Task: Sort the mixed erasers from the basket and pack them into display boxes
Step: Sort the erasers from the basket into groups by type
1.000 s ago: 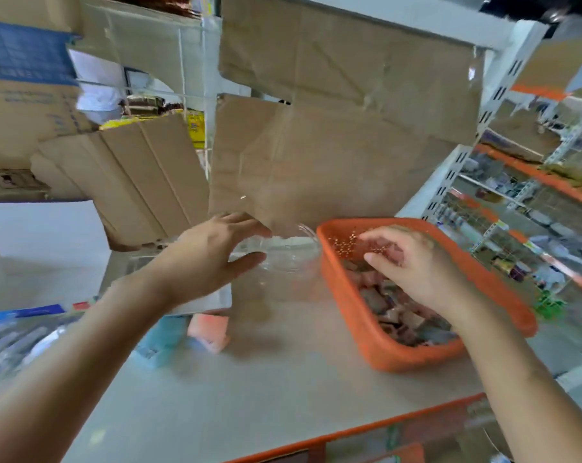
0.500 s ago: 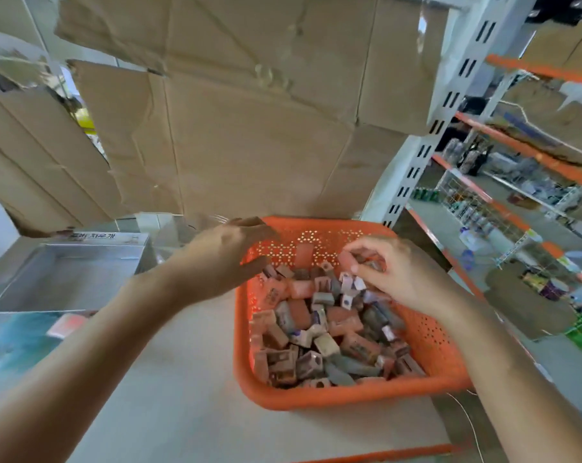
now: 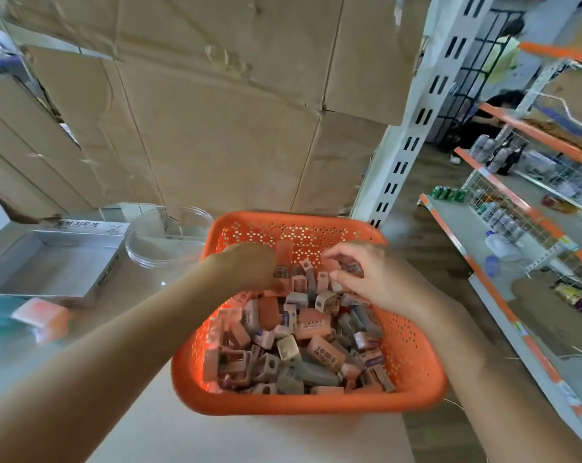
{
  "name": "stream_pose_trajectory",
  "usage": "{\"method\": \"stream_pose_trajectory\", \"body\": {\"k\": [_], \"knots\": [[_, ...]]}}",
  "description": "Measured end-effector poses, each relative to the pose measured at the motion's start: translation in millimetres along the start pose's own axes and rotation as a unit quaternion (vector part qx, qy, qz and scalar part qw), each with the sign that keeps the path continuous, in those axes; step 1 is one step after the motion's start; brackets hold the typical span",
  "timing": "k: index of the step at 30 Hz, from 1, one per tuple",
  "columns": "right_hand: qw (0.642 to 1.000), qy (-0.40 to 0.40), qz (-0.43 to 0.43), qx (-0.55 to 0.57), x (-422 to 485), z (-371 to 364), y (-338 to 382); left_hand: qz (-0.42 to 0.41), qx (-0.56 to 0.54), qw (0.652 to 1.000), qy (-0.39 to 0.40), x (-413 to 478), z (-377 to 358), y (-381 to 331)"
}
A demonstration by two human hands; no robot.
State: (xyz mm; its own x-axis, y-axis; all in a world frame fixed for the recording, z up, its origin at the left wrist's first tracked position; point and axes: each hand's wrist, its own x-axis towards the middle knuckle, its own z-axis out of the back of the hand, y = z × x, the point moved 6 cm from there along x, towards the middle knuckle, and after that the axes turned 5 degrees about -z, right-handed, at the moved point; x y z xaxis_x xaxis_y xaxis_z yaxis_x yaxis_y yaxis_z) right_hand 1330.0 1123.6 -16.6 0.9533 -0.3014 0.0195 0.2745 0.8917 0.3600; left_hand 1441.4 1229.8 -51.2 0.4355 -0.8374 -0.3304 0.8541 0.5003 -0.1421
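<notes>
The left hand (image 3: pixel 246 270) reaches into the far part of the orange basket (image 3: pixel 413 362), its fingers bent down among the erasers (image 3: pixel 303 329); I cannot tell if it holds one. The right hand (image 3: pixel 369 282) is just beside it and curls fingers and thumb round a small labelled eraser (image 3: pixel 351 268). The basket stands on the bench (image 3: pixel 282 436). To the left lie a clear round dish (image 3: pixel 169 238) and an open silver display box (image 3: pixel 106 282).
</notes>
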Motion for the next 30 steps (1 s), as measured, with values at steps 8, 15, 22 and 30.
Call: {"method": "stream_pose_trajectory", "body": {"k": [8, 15, 22, 30], "knots": [[1.000, -0.004, 0.006, -0.002, -1, 1, 3, -0.027, -0.023, 0.999, 0.003, 4, -3, 0], [0.990, 0.100, 0.062, -0.077, -3, -13, 17, -0.037, -0.022, 0.991, -0.123, -8, 14, 13], [0.972, 0.142, 0.101, -0.159, 7, -38, 20, -0.061, -0.050, 0.980, -0.180, -21, 16, 11], [0.981, 0.158, 0.063, -0.096, 20, -41, 30, -0.093, -0.034, 0.975, -0.197, -31, 21, 11]]}}
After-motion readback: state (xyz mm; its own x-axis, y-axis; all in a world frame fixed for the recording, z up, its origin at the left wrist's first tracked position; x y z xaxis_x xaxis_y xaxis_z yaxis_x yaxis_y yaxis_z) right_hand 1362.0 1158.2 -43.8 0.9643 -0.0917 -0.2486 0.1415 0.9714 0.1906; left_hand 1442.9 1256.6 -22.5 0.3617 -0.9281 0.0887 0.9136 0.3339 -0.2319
